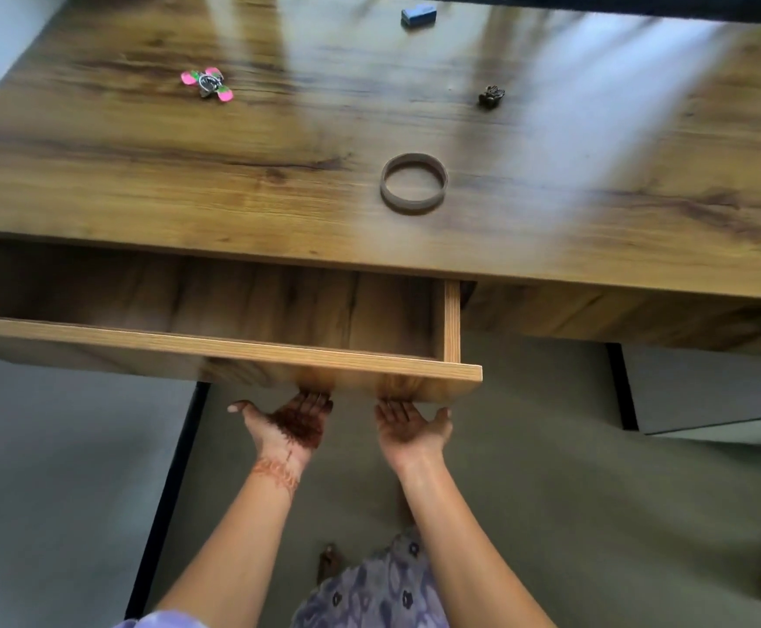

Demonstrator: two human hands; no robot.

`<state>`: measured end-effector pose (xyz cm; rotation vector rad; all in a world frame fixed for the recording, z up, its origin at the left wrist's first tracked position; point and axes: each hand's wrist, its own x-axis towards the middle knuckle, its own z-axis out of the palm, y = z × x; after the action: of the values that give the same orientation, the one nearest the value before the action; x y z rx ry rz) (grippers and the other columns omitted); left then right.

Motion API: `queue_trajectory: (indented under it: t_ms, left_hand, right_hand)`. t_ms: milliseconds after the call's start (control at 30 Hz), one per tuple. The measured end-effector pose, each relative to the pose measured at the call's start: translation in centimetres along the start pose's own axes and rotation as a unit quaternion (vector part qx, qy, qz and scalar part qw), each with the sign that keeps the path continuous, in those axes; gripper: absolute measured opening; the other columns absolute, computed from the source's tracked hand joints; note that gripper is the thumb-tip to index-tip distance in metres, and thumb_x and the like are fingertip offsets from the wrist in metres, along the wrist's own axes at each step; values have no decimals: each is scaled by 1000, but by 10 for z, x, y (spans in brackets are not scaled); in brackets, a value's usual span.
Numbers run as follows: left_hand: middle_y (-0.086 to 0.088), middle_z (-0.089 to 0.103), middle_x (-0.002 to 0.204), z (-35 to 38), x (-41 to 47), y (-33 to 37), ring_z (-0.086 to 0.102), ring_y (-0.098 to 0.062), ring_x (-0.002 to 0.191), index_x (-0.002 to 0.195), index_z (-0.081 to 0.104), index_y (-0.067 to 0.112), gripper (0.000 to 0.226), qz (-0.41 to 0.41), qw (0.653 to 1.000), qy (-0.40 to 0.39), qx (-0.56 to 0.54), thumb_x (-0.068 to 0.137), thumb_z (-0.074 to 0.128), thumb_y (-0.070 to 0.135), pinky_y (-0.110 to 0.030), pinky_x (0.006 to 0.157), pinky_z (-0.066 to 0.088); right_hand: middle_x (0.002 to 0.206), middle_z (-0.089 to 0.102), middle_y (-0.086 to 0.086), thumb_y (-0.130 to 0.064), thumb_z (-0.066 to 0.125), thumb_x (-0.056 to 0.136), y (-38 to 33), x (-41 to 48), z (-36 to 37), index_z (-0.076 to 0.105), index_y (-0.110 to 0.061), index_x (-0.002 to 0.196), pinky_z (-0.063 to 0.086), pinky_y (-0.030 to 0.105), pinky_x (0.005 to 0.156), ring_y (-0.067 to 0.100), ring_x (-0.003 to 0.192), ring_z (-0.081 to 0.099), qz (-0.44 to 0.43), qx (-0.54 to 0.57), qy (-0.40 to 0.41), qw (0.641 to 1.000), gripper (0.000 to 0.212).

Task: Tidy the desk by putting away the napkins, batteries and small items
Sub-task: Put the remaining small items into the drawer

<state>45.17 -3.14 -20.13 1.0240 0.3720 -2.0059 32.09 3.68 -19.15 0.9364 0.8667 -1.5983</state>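
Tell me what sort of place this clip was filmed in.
Probably a room in a home: a wood-grain desk with its drawer open, a pink fidget spinner and a brown ring lying on top, grey floor below.
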Motion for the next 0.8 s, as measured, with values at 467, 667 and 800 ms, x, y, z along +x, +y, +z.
queue_trajectory:
  t_ms: [467, 667, 800]
  left_hand:
    - [-23, 23, 151, -54, -49, 1, 24, -34, 140, 143, 18, -4, 108, -9, 999, 31, 38, 77, 22, 81, -44, 117, 14]
    - [-22, 54, 129, -68, -93, -14, 53, -30, 117, 128, 47, -4, 66, 119, 899, 70, 415, 98, 17, 47, -33, 102, 36]
    - [-7, 68, 104, -75, -131, -15, 63, -22, 101, 110, 64, 5, 30, 337, 714, 49, 612, 96, 46, 25, -36, 93, 48]
  right_hand:
    - [147, 31, 21, -53, 18, 96, 30, -29, -64, 28, 3, 140, 18, 39, 115, 31, 137, 29, -26, 14, -21, 999, 71]
    - [130, 52, 19, -17, 30, 100, 53, -67, -86, 45, 2, 127, 33, 36, 106, 30, 123, 48, -103, -226, -12, 969, 37]
    - [104, 68, 2, -13, 45, 96, 69, -103, -104, 62, -20, 97, 48, 31, 92, 10, 98, 63, -335, -473, -58, 813, 19]
